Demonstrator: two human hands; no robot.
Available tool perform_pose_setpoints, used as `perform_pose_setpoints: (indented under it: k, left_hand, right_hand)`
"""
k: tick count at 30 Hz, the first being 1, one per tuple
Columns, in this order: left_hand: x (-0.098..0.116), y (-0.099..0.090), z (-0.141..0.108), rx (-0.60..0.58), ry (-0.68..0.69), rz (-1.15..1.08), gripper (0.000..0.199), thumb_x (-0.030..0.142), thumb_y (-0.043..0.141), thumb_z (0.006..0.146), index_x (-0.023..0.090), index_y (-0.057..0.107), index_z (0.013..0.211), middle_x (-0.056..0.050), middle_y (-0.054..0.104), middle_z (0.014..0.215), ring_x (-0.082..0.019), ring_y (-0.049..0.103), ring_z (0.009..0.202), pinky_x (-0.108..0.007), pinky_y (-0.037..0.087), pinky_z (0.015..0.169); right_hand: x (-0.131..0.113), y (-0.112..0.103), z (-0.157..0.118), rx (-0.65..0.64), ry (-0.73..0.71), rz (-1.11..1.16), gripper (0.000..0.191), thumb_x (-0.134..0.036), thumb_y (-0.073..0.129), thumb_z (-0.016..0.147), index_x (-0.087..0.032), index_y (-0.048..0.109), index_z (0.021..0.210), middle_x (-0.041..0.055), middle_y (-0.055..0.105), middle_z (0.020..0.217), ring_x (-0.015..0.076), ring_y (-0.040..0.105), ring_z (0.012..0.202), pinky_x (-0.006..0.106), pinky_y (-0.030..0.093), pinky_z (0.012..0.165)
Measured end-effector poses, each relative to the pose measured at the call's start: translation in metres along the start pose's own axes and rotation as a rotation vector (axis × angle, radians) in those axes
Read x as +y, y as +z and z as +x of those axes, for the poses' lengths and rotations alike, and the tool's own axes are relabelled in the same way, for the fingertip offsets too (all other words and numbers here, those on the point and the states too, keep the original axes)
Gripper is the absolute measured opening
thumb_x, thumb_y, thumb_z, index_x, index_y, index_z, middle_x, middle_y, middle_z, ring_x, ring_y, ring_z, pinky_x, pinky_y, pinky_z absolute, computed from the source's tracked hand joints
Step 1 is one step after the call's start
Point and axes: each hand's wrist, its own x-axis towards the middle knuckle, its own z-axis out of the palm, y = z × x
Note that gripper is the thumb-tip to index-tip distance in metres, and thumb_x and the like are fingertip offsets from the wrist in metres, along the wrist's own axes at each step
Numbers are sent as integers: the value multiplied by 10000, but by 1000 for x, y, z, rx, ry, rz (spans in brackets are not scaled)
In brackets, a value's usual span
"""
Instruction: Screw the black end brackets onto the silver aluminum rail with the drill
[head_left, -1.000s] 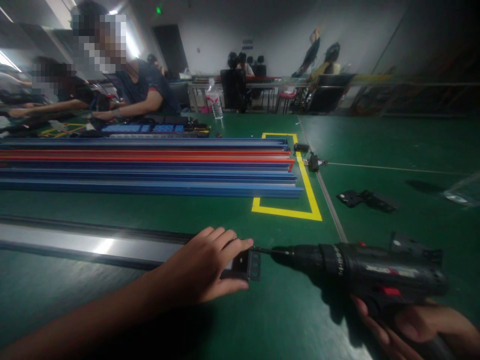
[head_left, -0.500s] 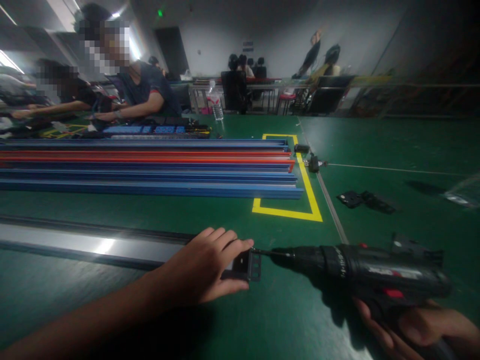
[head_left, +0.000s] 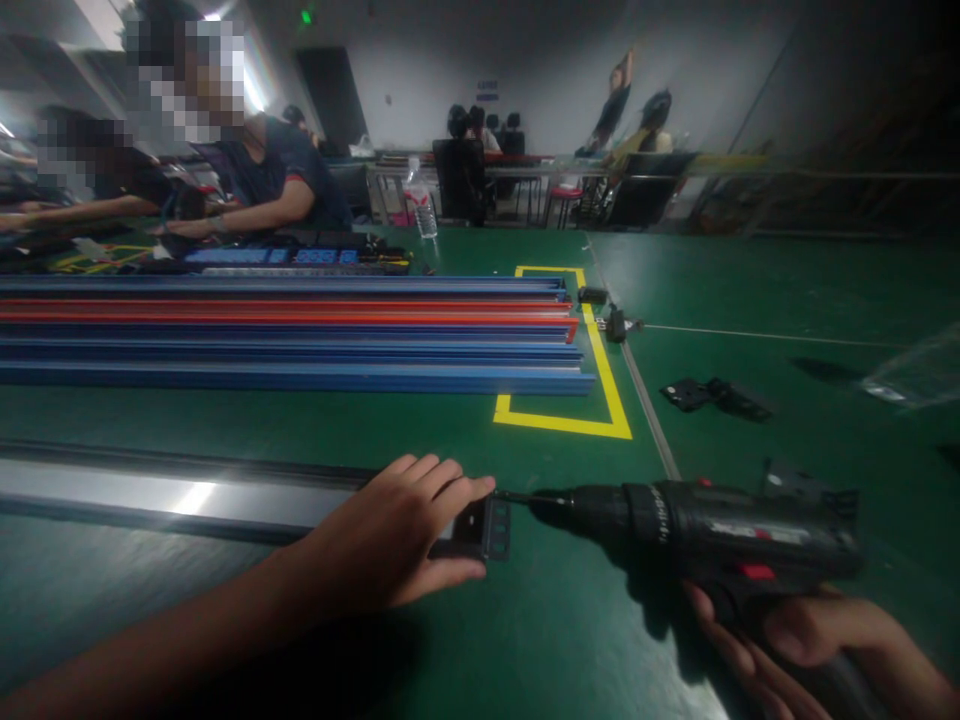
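A long metal profile (head_left: 247,508) with dark edges lies across the near left of the green table. My left hand (head_left: 390,530) grips its right end, thumb on the near side and fingers over the far side. A black end bracket (head_left: 498,530) with slots shows just past my fingers. My right hand (head_left: 810,640) is wrapped round the handle of a black power drill (head_left: 765,530), which points left. The drill's thin bit reaches the far corner of the bracket, close to my left index fingertip; the exact contact point is too small to tell.
Blue and red profiles (head_left: 300,383) lie beyond, their ends inside yellow tape (head_left: 562,427). Small black parts (head_left: 739,400) and a clear plastic item (head_left: 892,388) are at the right. A water bottle (head_left: 422,210) stands at the far edge. A person (head_left: 274,175) works at the far left.
The whole view has shifted slightly, so most things appear a little further left. Both hands keep their holds, and the drill bit remains at the bracket.
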Motion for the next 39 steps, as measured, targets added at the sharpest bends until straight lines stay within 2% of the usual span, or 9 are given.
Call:
perform_pose_setpoints:
  k: [5, 11, 19, 26, 29, 33, 39]
  left_hand:
    - [1, 1, 1, -10, -16, 9, 666, 527, 713, 915, 183, 521, 1453, -131, 673, 1235, -320, 641, 1075, -482, 521, 905]
    - [1, 0, 1, -6, -32, -35, 653, 501, 740, 900, 193, 532, 1436, -119, 677, 1229, -313, 639, 1078, -489, 523, 914]
    - [1, -4, 2, 7, -42, -163, 641, 424, 801, 853, 194, 548, 1396, -111, 679, 1219, -302, 639, 1079, -475, 514, 919]
    - [-1, -5, 2, 20, -63, -217, 624, 391, 820, 828, 226, 553, 1367, -87, 679, 1209, -290, 638, 1064, -459, 497, 920]
    - [-2, -4, 1, 34, -64, -210, 642, 409, 819, 823, 232, 539, 1373, -77, 686, 1182, -279, 642, 1003, -448, 499, 887]
    - [-4, -1, 3, 68, -53, -166, 721, 459, 813, 819, 176, 517, 1413, -112, 694, 1188, -290, 647, 991, -450, 507, 870]
    - [-3, 1, 4, 85, -18, -115, 673, 484, 771, 855, 141, 553, 1391, -143, 702, 1211, -318, 659, 1037, -485, 523, 894]
  right_hand:
    - [0, -3, 0, -1, 19, -12, 385, -285, 703, 683, -65, 827, 974, 110, 723, 591, 86, 551, 344, 192, 498, 465]
    - [1, -1, 1, -87, -41, 0, 393, -255, 671, 703, -72, 812, 1022, 94, 745, 641, 66, 521, 348, 193, 506, 480]
    - [-5, -3, 4, -184, -18, 2, 404, -236, 639, 769, -57, 778, 1103, 65, 729, 696, 43, 479, 364, 196, 510, 524]
    - [-7, -8, 5, -281, 12, 43, 429, -200, 615, 804, -51, 744, 1185, 108, 772, 854, 46, 567, 423, 192, 552, 587]
    - [-8, -8, 5, -269, 21, 58, 396, -215, 622, 819, -45, 746, 1155, 111, 770, 838, 52, 584, 427, 192, 559, 593]
    - [-9, -6, 6, -255, 35, 41, 346, -238, 650, 808, -71, 764, 1090, 104, 769, 831, 50, 541, 395, 199, 551, 571]
    - [-8, -4, 6, -223, 26, 4, 358, -269, 662, 789, -60, 781, 1054, 155, 789, 825, 65, 547, 394, 215, 546, 572]
